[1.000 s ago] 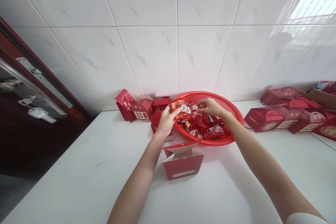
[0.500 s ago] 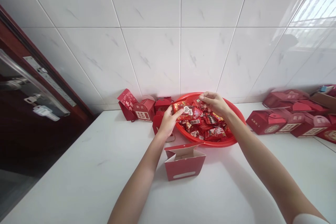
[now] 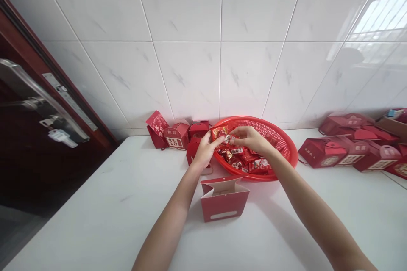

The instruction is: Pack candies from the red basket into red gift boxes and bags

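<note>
The open red box (image 3: 224, 208) stands upright on the white desk (image 3: 127, 211), on the person's side of the red basket (image 3: 290, 146) and between the two forearms, with its mouth upward and flaps parted. Its long axis runs roughly crosswise to the person's view, the right end slightly farther away. Both hands are beyond the box, over the left part of the basket, so that the mouth lies back toward the body from them — and, for the left hand (image 3: 204, 151), a little to the right. This hand is the nearer of the two; it grips a red packet (image 3: 218, 130) between thumb and fingers. The right hand (image 3: 249, 139), farther off and to the right, has its fingertips drawn together at a small sweet (image 3: 227, 139) with a pale label, lying against the packet; whether it grips the sweet cannot be told. Wrapped sweets (image 3: 246, 159) fill the near part of the basket below — the box stands just in front of the rim, its inside largely hidden.
</note>
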A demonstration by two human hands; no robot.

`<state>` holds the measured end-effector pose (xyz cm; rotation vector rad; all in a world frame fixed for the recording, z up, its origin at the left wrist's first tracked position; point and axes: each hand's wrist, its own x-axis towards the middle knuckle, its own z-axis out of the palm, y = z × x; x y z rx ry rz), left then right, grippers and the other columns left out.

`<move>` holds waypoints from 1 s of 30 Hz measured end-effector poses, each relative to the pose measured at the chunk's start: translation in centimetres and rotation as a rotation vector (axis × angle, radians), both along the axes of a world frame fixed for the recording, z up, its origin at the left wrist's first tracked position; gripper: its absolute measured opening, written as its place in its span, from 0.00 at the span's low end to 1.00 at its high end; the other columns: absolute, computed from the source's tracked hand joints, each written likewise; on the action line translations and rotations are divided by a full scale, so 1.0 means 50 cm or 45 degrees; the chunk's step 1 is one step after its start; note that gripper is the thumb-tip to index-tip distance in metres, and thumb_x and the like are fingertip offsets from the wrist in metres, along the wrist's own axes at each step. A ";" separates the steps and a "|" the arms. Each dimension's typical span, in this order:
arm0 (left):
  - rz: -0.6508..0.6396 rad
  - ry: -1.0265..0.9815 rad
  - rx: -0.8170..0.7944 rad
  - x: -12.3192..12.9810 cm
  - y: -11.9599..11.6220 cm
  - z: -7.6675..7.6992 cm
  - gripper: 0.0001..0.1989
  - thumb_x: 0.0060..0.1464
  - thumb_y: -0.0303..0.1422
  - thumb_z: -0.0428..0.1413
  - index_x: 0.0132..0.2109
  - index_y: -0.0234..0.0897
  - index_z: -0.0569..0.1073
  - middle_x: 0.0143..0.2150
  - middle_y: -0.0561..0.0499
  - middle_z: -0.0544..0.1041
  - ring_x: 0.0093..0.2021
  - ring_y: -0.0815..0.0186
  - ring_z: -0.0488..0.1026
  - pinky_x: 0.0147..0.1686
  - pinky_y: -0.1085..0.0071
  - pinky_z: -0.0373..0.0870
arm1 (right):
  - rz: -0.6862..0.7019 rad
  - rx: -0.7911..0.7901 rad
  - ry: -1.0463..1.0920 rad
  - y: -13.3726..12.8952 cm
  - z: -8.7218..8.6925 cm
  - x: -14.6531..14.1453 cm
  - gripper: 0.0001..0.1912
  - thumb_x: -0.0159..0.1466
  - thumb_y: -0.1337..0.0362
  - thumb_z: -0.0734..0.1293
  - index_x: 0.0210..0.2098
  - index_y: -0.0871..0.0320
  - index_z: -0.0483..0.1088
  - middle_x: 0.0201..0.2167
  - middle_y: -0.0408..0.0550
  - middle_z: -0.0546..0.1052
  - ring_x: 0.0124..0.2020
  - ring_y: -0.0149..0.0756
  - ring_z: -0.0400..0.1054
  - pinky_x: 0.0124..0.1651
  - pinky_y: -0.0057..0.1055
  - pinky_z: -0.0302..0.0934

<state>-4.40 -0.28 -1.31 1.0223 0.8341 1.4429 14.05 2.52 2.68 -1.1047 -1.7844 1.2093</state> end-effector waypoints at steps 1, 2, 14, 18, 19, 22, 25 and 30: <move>-0.004 -0.015 -0.004 -0.001 0.000 0.000 0.24 0.42 0.38 0.72 0.47 0.37 0.78 0.44 0.47 0.84 0.46 0.54 0.80 0.52 0.57 0.74 | 0.002 0.018 -0.047 -0.005 0.001 -0.002 0.18 0.52 0.59 0.78 0.39 0.61 0.76 0.26 0.44 0.78 0.29 0.36 0.73 0.33 0.32 0.68; -0.007 -0.031 -0.009 -0.003 -0.001 0.001 0.24 0.42 0.37 0.73 0.46 0.37 0.78 0.44 0.47 0.84 0.45 0.54 0.81 0.52 0.57 0.74 | -0.001 0.048 -0.092 -0.009 0.001 -0.004 0.17 0.53 0.59 0.77 0.39 0.60 0.75 0.24 0.44 0.77 0.28 0.36 0.73 0.32 0.31 0.66; -0.128 -0.062 -0.006 -0.043 -0.074 0.062 0.22 0.44 0.38 0.73 0.46 0.36 0.80 0.44 0.45 0.84 0.46 0.54 0.81 0.50 0.60 0.77 | 0.079 0.359 0.125 -0.094 0.071 -0.013 0.15 0.58 0.54 0.74 0.38 0.59 0.77 0.37 0.50 0.81 0.37 0.41 0.75 0.39 0.36 0.70; -0.119 0.034 0.015 -0.085 -0.106 0.092 0.19 0.45 0.39 0.73 0.44 0.37 0.81 0.43 0.45 0.85 0.44 0.55 0.82 0.45 0.64 0.78 | 0.169 0.505 0.108 -0.159 0.113 0.021 0.11 0.63 0.56 0.72 0.40 0.56 0.77 0.37 0.49 0.81 0.38 0.40 0.75 0.40 0.36 0.70; -0.102 0.072 0.006 -0.098 -0.111 0.099 0.19 0.46 0.39 0.72 0.44 0.37 0.82 0.43 0.45 0.85 0.43 0.55 0.82 0.43 0.65 0.78 | 0.221 0.557 0.066 -0.174 0.120 0.030 0.09 0.63 0.57 0.72 0.40 0.55 0.77 0.37 0.48 0.81 0.38 0.40 0.75 0.40 0.35 0.70; -0.025 0.170 0.000 -0.145 -0.130 0.120 0.16 0.46 0.38 0.72 0.42 0.36 0.82 0.40 0.44 0.84 0.39 0.54 0.82 0.39 0.66 0.77 | 0.390 0.691 -0.134 -0.211 0.132 0.046 0.08 0.64 0.60 0.73 0.43 0.52 0.77 0.37 0.45 0.82 0.37 0.39 0.75 0.40 0.34 0.69; -0.003 0.259 0.064 -0.194 -0.158 0.148 0.14 0.46 0.38 0.70 0.40 0.37 0.84 0.35 0.46 0.83 0.34 0.54 0.81 0.34 0.66 0.77 | 0.436 0.801 -0.397 -0.233 0.127 0.040 0.08 0.66 0.65 0.70 0.45 0.51 0.77 0.36 0.45 0.81 0.36 0.38 0.74 0.39 0.33 0.67; -0.510 0.671 0.104 -0.241 -0.226 0.197 0.09 0.50 0.38 0.67 0.38 0.40 0.85 0.29 0.46 0.81 0.25 0.58 0.77 0.23 0.69 0.73 | 0.297 0.980 -0.623 -0.242 0.109 0.011 0.06 0.69 0.67 0.66 0.42 0.54 0.76 0.32 0.46 0.79 0.34 0.38 0.72 0.34 0.33 0.63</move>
